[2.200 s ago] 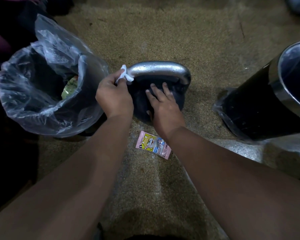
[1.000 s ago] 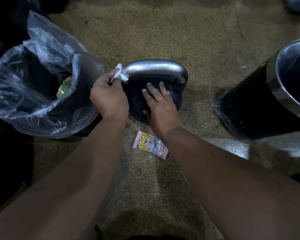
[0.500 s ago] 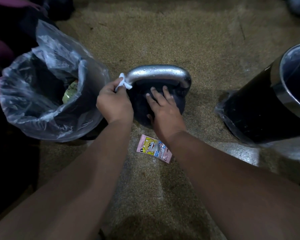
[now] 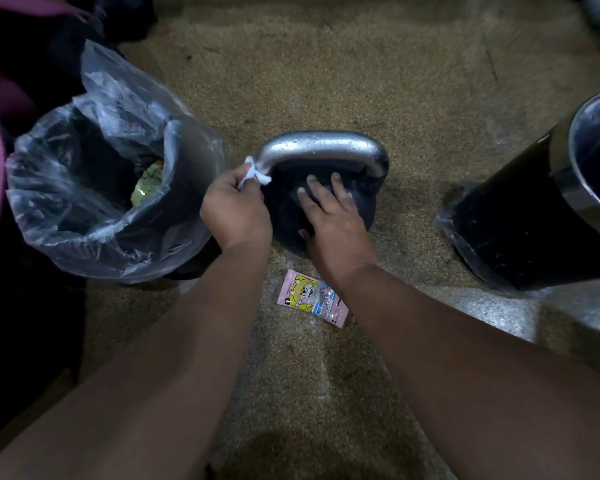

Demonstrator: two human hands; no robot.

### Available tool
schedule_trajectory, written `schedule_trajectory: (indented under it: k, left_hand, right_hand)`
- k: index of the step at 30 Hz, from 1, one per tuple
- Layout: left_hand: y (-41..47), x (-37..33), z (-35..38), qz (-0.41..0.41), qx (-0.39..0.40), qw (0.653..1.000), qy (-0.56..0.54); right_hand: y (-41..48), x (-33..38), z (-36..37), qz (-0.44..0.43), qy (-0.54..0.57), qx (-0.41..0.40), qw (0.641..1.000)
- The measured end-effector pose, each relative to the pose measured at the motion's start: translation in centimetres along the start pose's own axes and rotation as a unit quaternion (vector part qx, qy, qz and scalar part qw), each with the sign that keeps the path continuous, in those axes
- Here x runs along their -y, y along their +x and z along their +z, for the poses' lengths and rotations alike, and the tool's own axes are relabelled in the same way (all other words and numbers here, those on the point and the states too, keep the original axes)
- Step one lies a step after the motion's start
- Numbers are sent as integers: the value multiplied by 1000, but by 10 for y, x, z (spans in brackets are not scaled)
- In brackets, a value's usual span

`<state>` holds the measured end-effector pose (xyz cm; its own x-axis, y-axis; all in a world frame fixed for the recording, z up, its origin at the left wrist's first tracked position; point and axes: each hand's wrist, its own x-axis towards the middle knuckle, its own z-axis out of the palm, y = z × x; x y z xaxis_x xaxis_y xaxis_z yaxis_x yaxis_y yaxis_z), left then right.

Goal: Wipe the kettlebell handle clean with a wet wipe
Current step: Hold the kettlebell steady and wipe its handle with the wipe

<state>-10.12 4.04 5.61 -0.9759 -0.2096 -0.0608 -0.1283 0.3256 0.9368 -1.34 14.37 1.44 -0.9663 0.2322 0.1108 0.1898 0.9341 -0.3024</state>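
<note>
pink sachet (image 4: pixel 311 298), its print unreadable

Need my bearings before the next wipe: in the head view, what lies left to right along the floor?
From the left: plastic-lined bin → left hand pinching the wet wipe → kettlebell → black steel-rimmed bin. Omitted, overlapping the kettlebell: right hand, pink sachet.
</note>
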Motion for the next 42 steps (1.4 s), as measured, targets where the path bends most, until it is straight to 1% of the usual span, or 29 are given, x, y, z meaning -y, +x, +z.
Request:
schedule_trajectory:
  k: [4, 6, 10, 13, 17, 22, 27, 30, 33, 36, 40, 42]
  left_hand:
    - [-3, -3, -1, 25, -3, 1000, 0]
    - [0, -5, 1, 21, -7, 1000, -7]
    - [0, -6, -4, 14, -4, 1000, 14]
    - [2, -14, -4, 42, 9, 999, 8]
    - [2, -14, -4, 6, 2, 1000, 3]
    - [-1, -19, -6, 26, 16, 1000, 7]
    - [1, -14, -6, -3, 10, 1000, 14]
    - [-1, -19, -7, 19, 16, 1000, 14]
    - [4, -22, -5, 6, 9, 1000, 3]
    - [2, -14, -7, -3, 10, 1000, 27]
    - [1, -18, -5, 17, 13, 1000, 12]
    - [4, -17, -4, 15, 9, 1000, 11]
  right_hand:
    - [0, 0, -1, -1, 12, -5, 1000]
    - [0, 0, -1, -2, 13, -6, 1000]
    - [-1, -1, 1, -1, 18, -9, 1000]
    - [-1, 0, 1, -1, 15, -10, 1000]
    - [0, 0, 1, 0, 18, -12, 1000]
    - [-1, 0, -1, -3, 10, -9, 1000]
    - [-1, 0, -1, -1, 16, -2, 1000]
    - [-1, -1, -2, 0, 13, 6, 1000]
    - [-1, -1, -2, 0, 11, 3, 1000]
    - [-1, -1, 0, 1, 19, -3, 1000]
    - [0, -1, 0, 1, 10, -4, 1000]
    - [0, 0, 1, 0, 7, -2, 1000]
